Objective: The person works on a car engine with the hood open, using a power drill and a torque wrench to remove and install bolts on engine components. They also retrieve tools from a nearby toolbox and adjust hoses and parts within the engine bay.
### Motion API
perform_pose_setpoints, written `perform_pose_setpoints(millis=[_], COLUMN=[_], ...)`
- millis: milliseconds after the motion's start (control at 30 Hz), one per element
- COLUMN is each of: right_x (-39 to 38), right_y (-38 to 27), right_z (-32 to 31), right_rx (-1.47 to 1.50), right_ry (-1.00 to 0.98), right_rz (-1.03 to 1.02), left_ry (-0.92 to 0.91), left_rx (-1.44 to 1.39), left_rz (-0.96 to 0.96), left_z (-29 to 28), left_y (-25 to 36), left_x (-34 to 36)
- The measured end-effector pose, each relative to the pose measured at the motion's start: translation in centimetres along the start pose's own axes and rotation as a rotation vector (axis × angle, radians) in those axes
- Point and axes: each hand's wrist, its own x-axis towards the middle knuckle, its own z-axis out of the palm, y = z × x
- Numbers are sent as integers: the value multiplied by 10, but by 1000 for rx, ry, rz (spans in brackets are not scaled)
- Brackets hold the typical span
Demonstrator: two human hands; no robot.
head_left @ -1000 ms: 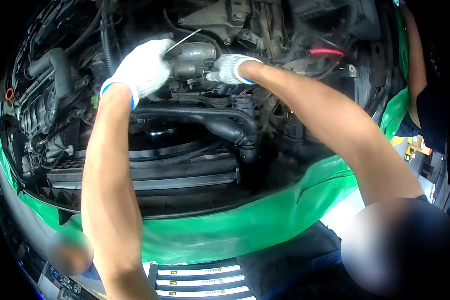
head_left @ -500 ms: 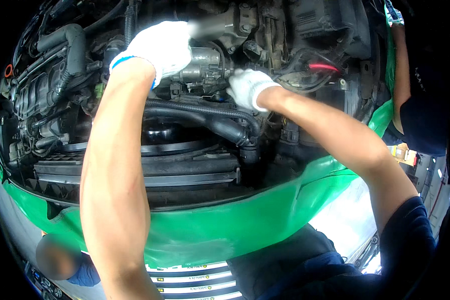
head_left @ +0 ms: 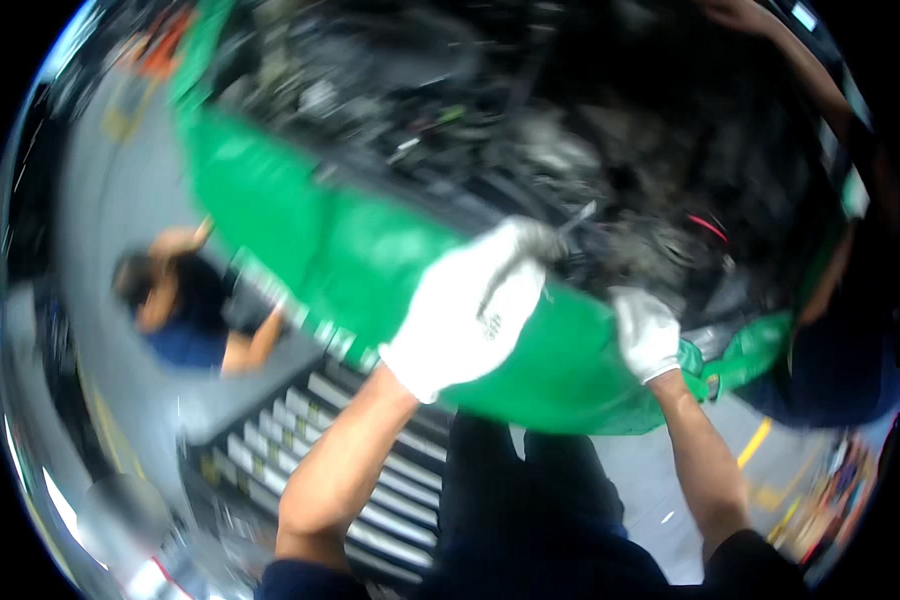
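My left hand [head_left: 470,310], in a white knit glove, hangs over the front edge of the engine bay with its fingers curled closed. A thin pale streak [head_left: 580,216] shows beyond its fingertips; blur hides whether the hand holds it. To its right, my gloved right hand [head_left: 648,335] is at the edge of the green cover [head_left: 360,235], near the engine parts. Motion smears its fingers, so their grip is unclear. The engine bay [head_left: 530,140] behind both hands is dark and blurred, with a red strip [head_left: 708,228] on the right.
A striped black cabinet [head_left: 300,430] stands below on the left. One person [head_left: 185,300] is low beside the car's left front. Another person's arm [head_left: 810,75] reaches in from the right. Several coloured items [head_left: 830,490] lie at the lower right.
My view has swung so the engine bay sits higher and tilted, with more floor showing. Both hands have drawn back from deep among the engine parts toward the green cover.
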Motion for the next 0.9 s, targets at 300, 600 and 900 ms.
perform_pose_setpoints(millis=[300,600,900], right_x=[28,55,-97], right_y=[41,70,-92], right_z=[56,37,7], right_rx=[248,220,337], right_ry=[-152,55,78], right_rz=[73,199,-377], left_ry=[1016,1900,2271], left_rx=[-129,-435,-156], left_rz=[-919,-557,-552], left_z=[123,230,300], left_y=[168,247,231], left_x=[-340,-522,-637])
